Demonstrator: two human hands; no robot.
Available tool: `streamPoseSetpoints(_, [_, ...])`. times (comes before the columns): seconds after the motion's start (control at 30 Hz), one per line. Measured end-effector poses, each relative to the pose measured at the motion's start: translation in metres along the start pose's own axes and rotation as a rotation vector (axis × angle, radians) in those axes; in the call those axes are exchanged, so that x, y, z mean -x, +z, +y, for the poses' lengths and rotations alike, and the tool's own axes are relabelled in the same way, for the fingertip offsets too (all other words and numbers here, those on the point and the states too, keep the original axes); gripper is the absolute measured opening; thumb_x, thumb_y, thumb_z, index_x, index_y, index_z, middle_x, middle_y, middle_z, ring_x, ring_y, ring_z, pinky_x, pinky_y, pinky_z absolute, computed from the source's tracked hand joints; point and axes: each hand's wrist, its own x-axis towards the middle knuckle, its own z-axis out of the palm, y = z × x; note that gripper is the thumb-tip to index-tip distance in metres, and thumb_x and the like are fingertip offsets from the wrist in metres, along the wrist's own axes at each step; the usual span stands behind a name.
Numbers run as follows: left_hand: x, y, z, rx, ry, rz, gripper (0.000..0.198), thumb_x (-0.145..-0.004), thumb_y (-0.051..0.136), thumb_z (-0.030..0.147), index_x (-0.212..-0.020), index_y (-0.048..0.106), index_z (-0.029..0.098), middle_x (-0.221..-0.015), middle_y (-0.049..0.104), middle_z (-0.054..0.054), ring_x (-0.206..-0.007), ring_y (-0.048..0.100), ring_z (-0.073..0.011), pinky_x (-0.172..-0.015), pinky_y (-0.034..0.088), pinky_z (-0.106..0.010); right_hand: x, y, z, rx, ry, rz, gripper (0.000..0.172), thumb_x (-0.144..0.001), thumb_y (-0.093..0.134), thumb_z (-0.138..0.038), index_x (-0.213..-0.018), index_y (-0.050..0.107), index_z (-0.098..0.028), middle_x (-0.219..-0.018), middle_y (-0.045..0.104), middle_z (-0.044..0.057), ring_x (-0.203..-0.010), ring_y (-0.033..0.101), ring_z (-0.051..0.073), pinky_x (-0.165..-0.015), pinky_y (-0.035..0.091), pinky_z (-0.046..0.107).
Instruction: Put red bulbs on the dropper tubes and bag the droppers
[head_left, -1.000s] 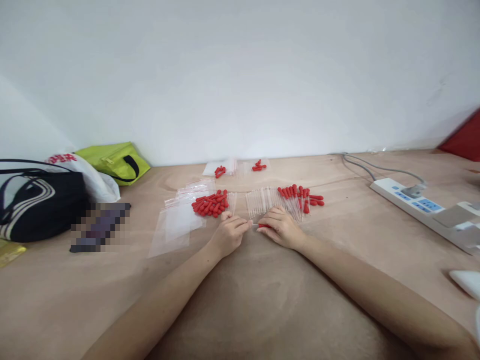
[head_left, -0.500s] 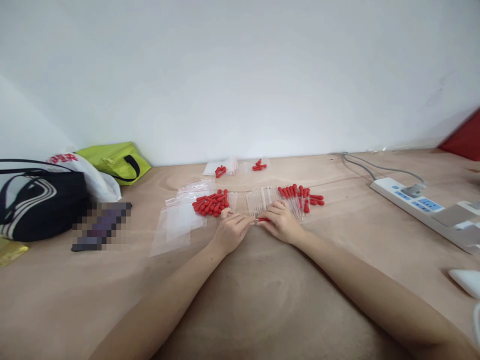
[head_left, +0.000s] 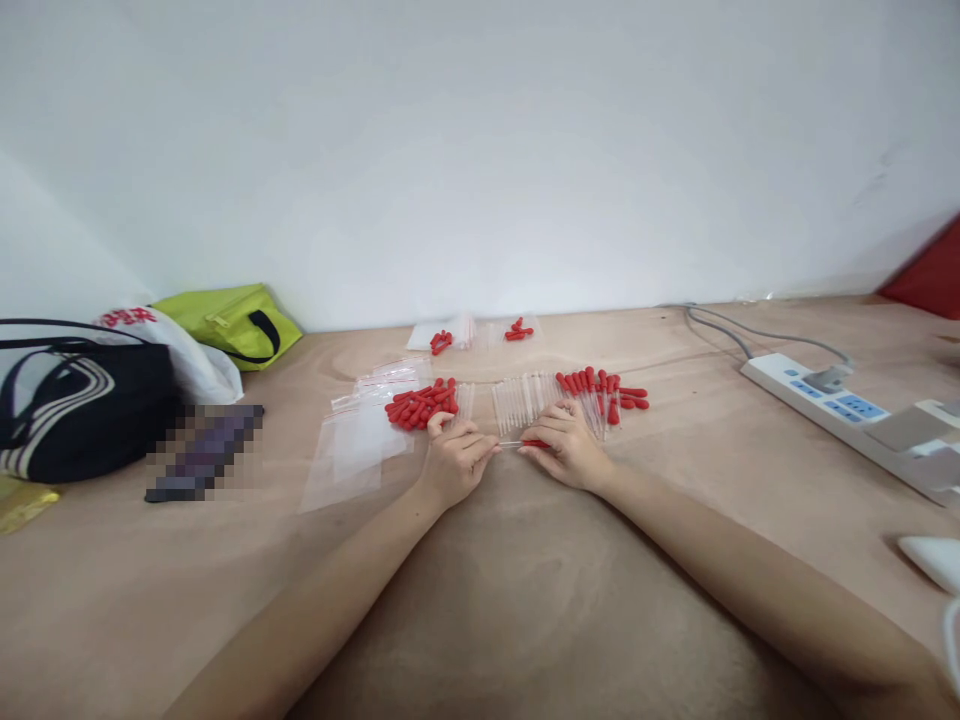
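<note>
The left hand (head_left: 456,460) is pinching a thin clear tube (head_left: 511,443), and the right hand (head_left: 568,447) is gripping a red bulb (head_left: 534,442) at the tube's other end; the tube is spanning the gap between both hands. Just beyond, a row of clear tubes (head_left: 517,402) is lying on the table (head_left: 510,600). To the left, a pile of red bulbs (head_left: 420,406) is resting beside flat plastic bags (head_left: 349,455). To the right, bulb-topped tubes (head_left: 591,384) are lying together. Farther right, a white power strip (head_left: 776,375) is resting.
</note>
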Motion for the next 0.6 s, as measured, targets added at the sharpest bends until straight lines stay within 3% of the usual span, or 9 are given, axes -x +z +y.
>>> streamPoseSetpoints(0.2, [-0.001, 0.001, 0.001, 0.022, 0.0, -0.006, 0.018, -0.084, 0.048, 0.022, -0.074, 0.062, 0.021, -0.063, 0.068, 0.003, -0.065, 0.059, -0.0135, -0.084, 0.024, -0.039, -0.001, 0.001, 0.002, -0.015, 0.003, -0.022, 0.022, -0.085, 0.046, -0.032, -0.077, 0.061, -0.018, -0.071, 0.064, 0.002, -0.074, 0.051, 0.014, -0.08, 0.026, 0.035])
streamPoseSetpoints(0.37, [-0.001, 0.003, 0.001, 0.03, -0.066, -0.002, 0.02, -0.085, 0.048, 0.027, -0.074, 0.064, 0.022, -0.063, 0.069, 0.003, -0.066, 0.06, -0.0138, -0.085, 0.024, -0.04, -0.006, -0.002, 0.004, -0.131, 0.052, 0.033, 0.02, -0.083, 0.05, -0.035, -0.08, 0.063, -0.019, -0.072, 0.064, 0.003, -0.074, 0.052, 0.016, -0.079, 0.03, 0.036])
streamPoseSetpoints(0.5, [-0.003, 0.005, 0.004, 0.057, -0.086, -0.016, 0.022, -0.087, 0.045, 0.031, -0.081, 0.064, 0.023, -0.067, 0.069, 0.003, -0.07, 0.061, -0.0139, -0.091, 0.022, -0.041, -0.01, -0.003, 0.004, -0.434, 0.25, 0.143, 0.025, -0.078, 0.054, -0.041, -0.092, 0.06, -0.02, -0.076, 0.061, 0.004, -0.073, 0.054, 0.016, -0.072, 0.04, 0.032])
streamPoseSetpoints(0.6, [-0.005, 0.003, 0.004, 0.071, -0.069, -0.1, 0.024, -0.087, 0.043, 0.033, -0.099, 0.061, 0.024, -0.085, 0.07, -0.001, -0.088, 0.06, -0.0169, -0.096, 0.019, -0.043, -0.015, -0.006, 0.011, -0.61, 0.407, 0.26, 0.032, -0.075, 0.056, -0.045, -0.095, 0.055, -0.021, -0.08, 0.058, 0.003, -0.075, 0.054, 0.015, -0.07, 0.043, 0.029])
